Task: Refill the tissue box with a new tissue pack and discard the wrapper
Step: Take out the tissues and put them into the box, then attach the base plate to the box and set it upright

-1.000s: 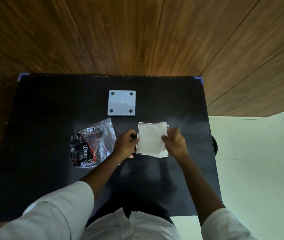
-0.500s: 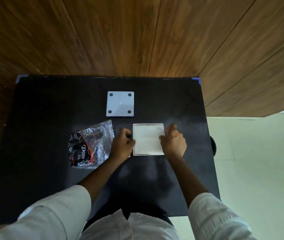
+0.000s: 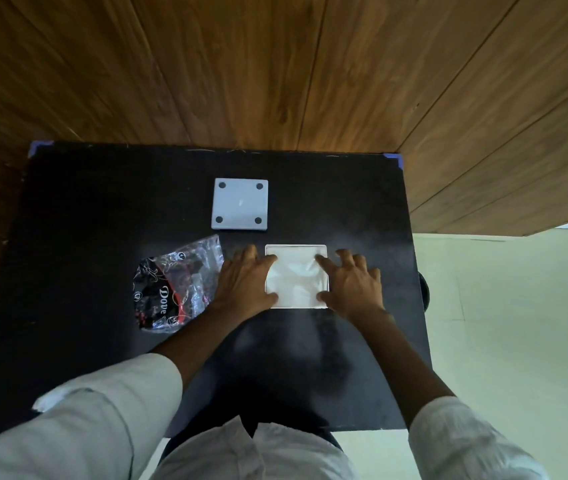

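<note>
The head view looks straight down on one black table (image 3: 102, 209) set against a wood-panelled wall (image 3: 275, 64), with pale floor (image 3: 518, 341) to the right.

Three loose things lie on the table. One square white tissue box (image 3: 297, 304) sits near the middle, open side up, and the white tissues (image 3: 294, 277) fill it to the rim, their surface creased. One flat grey square lid (image 3: 240, 204) with four dark round pads, one at each corner, lies just beyond the box, toward the wall, apart from it. One crumpled clear wrapper (image 3: 175, 289), printed in black and red with the word "Dove", lies just left of the box.

Two bare hands are in view. The left hand (image 3: 246, 284) lies flat with fingers spread, palm down, over the left edge of the box; its forefinger and thumb rest on the tissues. Its outer edge is close to the wrapper; whether they touch cannot be told. The right hand (image 3: 352, 285) mirrors it on the right edge, fingers spread, forefinger and thumb on the tissues. Neither hand is closed around anything; both press down flat.

Two pale rolled sleeves, the left sleeve (image 3: 95, 420) and the right sleeve (image 3: 466, 441), enter from the bottom edge.
</note>
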